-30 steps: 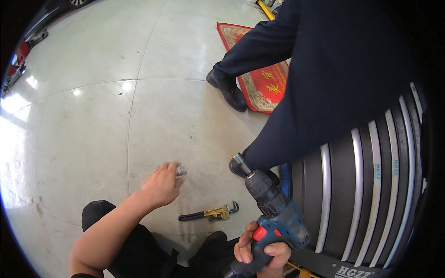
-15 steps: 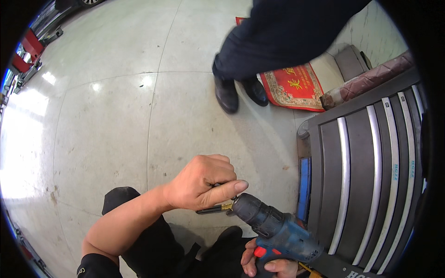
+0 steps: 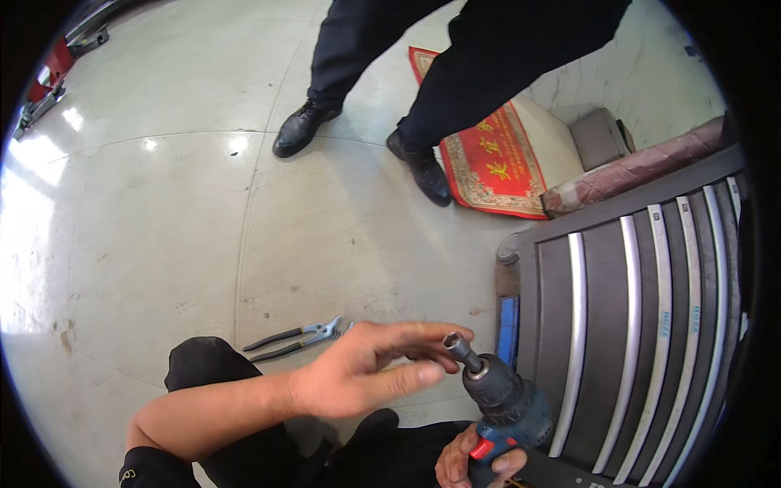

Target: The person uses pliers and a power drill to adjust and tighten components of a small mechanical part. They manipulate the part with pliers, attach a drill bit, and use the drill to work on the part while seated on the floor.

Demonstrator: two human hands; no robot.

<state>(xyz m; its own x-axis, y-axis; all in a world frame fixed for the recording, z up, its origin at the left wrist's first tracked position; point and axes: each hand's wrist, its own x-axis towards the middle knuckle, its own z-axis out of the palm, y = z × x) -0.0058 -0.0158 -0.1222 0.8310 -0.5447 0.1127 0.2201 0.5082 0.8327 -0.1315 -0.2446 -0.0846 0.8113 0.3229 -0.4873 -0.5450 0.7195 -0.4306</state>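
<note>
My right hand (image 3: 454, 462) is wrapped round the handle of a blue and black cordless drill (image 3: 533, 419), near the lower edge. A silver hex socket bit (image 3: 460, 350) sticks out of the black chuck (image 3: 494, 389), tilted up and to the left. Just left of the bit, my left hand (image 3: 362, 376) is open, its thumb and forefinger apart. The forefinger's tip reaches behind the socket; I cannot tell whether it touches. On the floor beyond my left wrist lie pliers (image 3: 316, 332) with dark handles, partly behind the hand.
A grey tool cabinet (image 3: 553, 342) with long silver drawer handles stands close on the right. Another person's legs (image 3: 488, 81) in dark trousers and black shoes are ahead, beside a red patterned mat (image 3: 496, 167). A rolled quilted pad (image 3: 634, 167) lies behind the cabinet.
My left hand has opened from its closed grip at the chuck, baring the socket bit. The drill has tilted more upright. The other person has stepped, with feet now wider apart.
</note>
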